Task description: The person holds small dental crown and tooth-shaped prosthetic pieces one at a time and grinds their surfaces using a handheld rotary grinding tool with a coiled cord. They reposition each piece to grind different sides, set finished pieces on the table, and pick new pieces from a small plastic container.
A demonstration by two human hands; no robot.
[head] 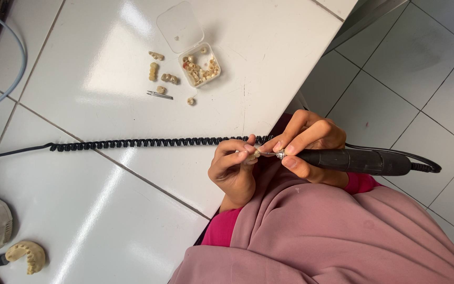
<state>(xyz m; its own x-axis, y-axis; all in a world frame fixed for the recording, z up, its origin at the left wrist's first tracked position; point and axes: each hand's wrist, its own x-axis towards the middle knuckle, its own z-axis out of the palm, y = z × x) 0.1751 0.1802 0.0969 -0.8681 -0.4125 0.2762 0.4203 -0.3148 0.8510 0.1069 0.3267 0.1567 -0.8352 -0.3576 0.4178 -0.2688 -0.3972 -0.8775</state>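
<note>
Over the table edge, left hand fingers pinch a small cream tooth piece while right hand fingers grip a black handpiece.

A glossy white tiled tabletop catches bright overhead glare — beside it, a pale grey tiled floor with dark grout.

Surface: white tiled worktop, glossy.
Far middle: open clear plastic box of small tooth pieces; loose tooth pieces and 2 thin burs just left of it.
Across the middle: black coiled cord.
Near left: cream dental cast.
</note>
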